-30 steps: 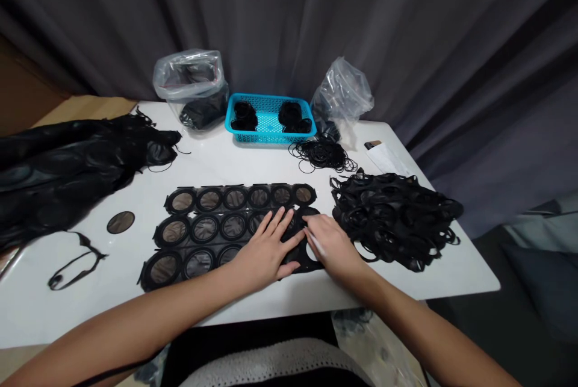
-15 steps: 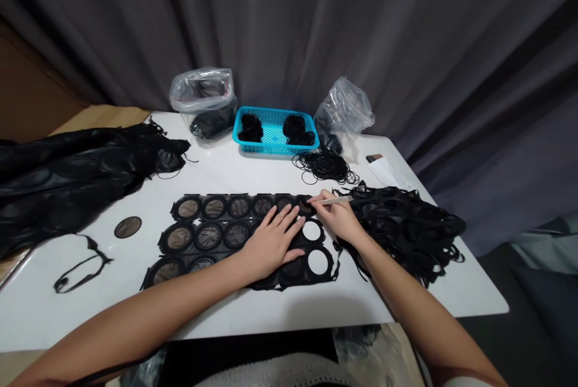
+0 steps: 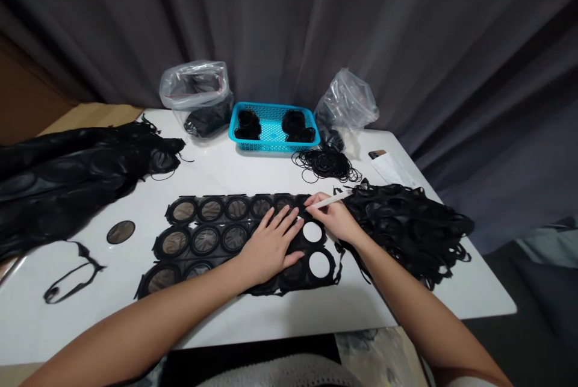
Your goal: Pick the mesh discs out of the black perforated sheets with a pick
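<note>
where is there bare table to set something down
Bare white table runs along the near edge below the black sheet, and between that sheet and the blue basket. It is crowded right, by the scrap pile and loose rings.

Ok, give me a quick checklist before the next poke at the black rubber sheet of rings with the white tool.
1. Left hand flat on the black rubber sheet of rings, pinning it: ok.
2. Right hand gripping the thin white stick tool: ok.
3. Tool tip at the top-row ring at the sheet's right end: ok, though exact contact cannot tell.
4. Left fingertips lie very near the tip: not ok.
5. Two right-end holes already show white table: ok.
6. Heap of tangled black rubber scrap touching the right wrist: cannot tell.
</note>
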A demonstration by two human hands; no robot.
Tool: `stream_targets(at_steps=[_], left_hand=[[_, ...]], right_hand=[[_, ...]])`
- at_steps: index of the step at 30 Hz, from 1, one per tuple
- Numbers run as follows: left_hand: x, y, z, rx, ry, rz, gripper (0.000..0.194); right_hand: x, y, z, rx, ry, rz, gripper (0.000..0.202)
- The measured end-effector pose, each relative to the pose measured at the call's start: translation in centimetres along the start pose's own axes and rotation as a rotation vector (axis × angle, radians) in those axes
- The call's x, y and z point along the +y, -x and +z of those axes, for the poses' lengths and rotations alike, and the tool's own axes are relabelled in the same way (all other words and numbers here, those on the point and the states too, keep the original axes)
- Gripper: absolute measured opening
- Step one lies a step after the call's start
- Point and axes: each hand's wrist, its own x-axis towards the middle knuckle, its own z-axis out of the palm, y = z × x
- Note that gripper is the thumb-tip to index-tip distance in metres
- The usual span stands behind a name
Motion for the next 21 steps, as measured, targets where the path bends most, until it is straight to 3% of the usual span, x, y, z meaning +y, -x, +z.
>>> stream_targets(at_steps=[7, 13, 15, 19, 21], left_hand=[[0.1, 0.0, -0.1, 0.012, 0.037, 0.017, 0.062], [0.1, 0.0, -0.1, -0.002, 0.072, 0.015, 0.063], [0.2, 0.0, -0.1, 0.004, 0.082, 0.011, 0.062], [0.1, -0.1, -0.4, -0.016, 0.092, 0.023, 0.062], [-0.4, 0.0, -0.7, -0.026, 0.085, 0.036, 0.063]], right_hand=[[-0.4, 0.3, 0.3, 0.033, 0.126, -0.072, 0.017], [-0.4, 1.4, 1.8, 0.059, 0.475, -0.24, 0.015], [0.2, 1.1, 0.4, 0.164, 0.571, -0.208, 0.019], [0.8, -0.2, -4.3, 0.5, 0.568, -0.063, 0.018], [0.2, -0.8, -5.1, 0.525, 0.512, -0.043, 0.015]])
